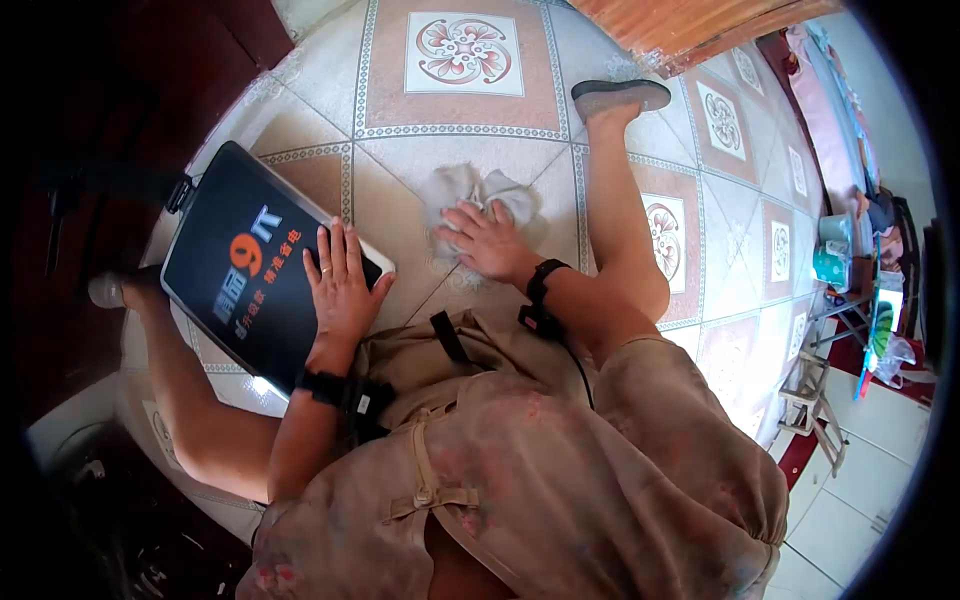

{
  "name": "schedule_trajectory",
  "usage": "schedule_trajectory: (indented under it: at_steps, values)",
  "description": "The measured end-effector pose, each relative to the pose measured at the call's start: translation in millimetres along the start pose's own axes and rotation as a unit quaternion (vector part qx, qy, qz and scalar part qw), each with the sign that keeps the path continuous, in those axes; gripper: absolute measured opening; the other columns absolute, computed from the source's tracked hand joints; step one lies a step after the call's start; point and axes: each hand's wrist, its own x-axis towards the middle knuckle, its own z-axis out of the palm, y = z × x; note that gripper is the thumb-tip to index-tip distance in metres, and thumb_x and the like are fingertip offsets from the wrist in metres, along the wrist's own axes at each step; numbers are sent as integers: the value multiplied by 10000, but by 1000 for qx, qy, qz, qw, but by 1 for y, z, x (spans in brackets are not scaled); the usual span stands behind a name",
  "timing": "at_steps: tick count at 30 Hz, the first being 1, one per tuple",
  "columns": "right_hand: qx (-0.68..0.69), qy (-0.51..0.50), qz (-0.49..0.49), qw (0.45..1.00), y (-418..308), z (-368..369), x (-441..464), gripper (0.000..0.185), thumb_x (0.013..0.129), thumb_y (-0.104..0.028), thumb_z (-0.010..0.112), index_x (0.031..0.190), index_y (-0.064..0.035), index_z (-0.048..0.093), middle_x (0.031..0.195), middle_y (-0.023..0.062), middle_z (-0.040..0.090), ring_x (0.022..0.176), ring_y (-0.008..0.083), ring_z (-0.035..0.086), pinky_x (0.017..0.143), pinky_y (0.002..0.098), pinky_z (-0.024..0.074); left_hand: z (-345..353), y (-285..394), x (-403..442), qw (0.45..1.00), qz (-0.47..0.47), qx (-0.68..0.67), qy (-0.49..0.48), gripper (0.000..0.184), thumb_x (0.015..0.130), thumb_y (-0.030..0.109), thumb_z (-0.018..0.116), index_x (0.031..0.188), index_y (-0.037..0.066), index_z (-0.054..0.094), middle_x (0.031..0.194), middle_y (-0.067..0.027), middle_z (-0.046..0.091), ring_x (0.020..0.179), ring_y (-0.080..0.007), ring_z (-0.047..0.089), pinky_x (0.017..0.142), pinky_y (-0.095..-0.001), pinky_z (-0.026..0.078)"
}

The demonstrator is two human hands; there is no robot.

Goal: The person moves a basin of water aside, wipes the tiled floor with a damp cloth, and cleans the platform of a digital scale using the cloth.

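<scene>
A black, flat-topped appliance (235, 265) with white and orange lettering stands on the tiled floor at the left. My left hand (343, 282) lies flat on its right part, fingers stretched out, with a ring on one finger. Right of it, a crumpled pale cloth (515, 200) is spread on the tiles. My right hand (484, 238) rests on the cloth's lower left part, palm down with its fingers apart. Dark bands are round both wrists.
A wooden piece of furniture (700, 25) stands at the top right. Farther right are a teal bin (832, 264), a small stool (808, 405) and white cabinets (875, 435). My legs are spread on either side, with a shoe (620, 97) at the upper right.
</scene>
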Motion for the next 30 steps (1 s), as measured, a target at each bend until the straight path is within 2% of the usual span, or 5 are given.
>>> schedule_trajectory:
  at_steps: [12, 18, 23, 26, 30]
  values:
    - [34, 117, 468, 875, 130, -15, 31, 600, 962, -409, 535, 1497, -189, 371, 1601, 114, 277, 1473, 355, 246, 1152, 608, 237, -19, 7, 8, 996, -21, 0, -85, 961, 862, 499, 688, 1541, -14, 242, 1640, -201, 154, 1520, -389, 124, 1192, -595, 117]
    - [136, 157, 521, 828, 151, 30, -12, 719, 965, -396, 527, 1539, -47, 269, 1589, 250, 223, 1463, 470, 172, 1198, 520, 184, -15, 5, 7, 996, -18, 10, -81, 957, 886, 541, 642, 1545, -17, 230, 1644, -196, 146, 1522, -384, 116, 1189, -602, 114]
    - [90, 77, 445, 888, 88, -46, 5, 663, 961, -377, 562, 1529, -124, 333, 1576, 258, 267, 1441, 471, 256, 1166, 578, 228, -14, 2, 8, 997, -10, 0, -81, 962, 880, 551, 640, 1542, -19, 238, 1640, -201, 154, 1520, -391, 119, 1182, -612, 131]
    - [78, 191, 367, 907, 74, -97, -28, 625, 984, -427, 511, 1500, -94, 394, 1564, 239, 308, 1437, 433, 286, 1183, 528, 225, -18, -2, 5, 996, -17, -20, -84, 929, 876, 512, 660, 1536, -10, 265, 1637, -194, 173, 1517, -390, 134, 1180, -613, 148]
    - [-6, 349, 416, 839, 94, -147, -142, 415, 960, -334, 570, 1308, -109, 583, 1404, 237, 509, 1328, 397, 451, 1089, 516, 366, -26, -2, 10, 994, -29, -40, -94, 857, 889, 457, 651, 1538, 32, 288, 1641, -162, 184, 1519, -371, 142, 1183, -601, 157]
